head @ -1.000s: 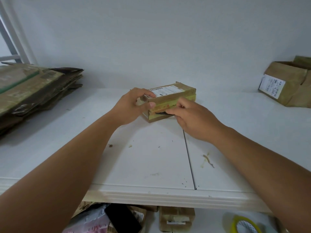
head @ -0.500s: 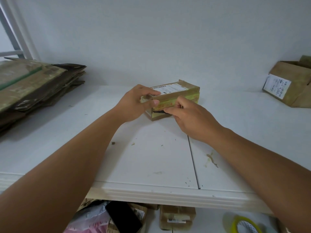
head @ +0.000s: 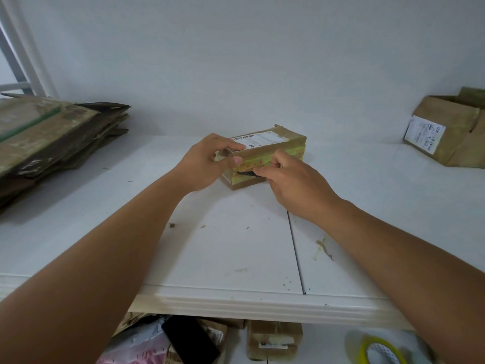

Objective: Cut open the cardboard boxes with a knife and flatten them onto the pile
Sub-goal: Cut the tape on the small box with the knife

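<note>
Steadying the small cardboard box (head: pixel 265 156) near the middle of the white worktop (head: pixel 236 245), the left hand (head: pixel 207 164) is closing its grip around the box's left end, fingers over the labelled top and thumb on the front face. The right hand (head: pixel 291 182) is pinching a dark knife (head: pixel 246 173) in a closed grip, its blade entering the taped seam along the box's front face, just below the left thumb. The main hazard is judged to be this closeness: if the blade is travelling toward the box's left end and breaking free of the tape suddenly, it is heading at the thumb. A second risk is the box sliding on the smooth worktop, since only one end is being held. The pile of flattened cardboard (head: pixel 52 137) is lying well to the left of the box, and another open box (head: pixel 451 132) is sitting well to its right.
</note>
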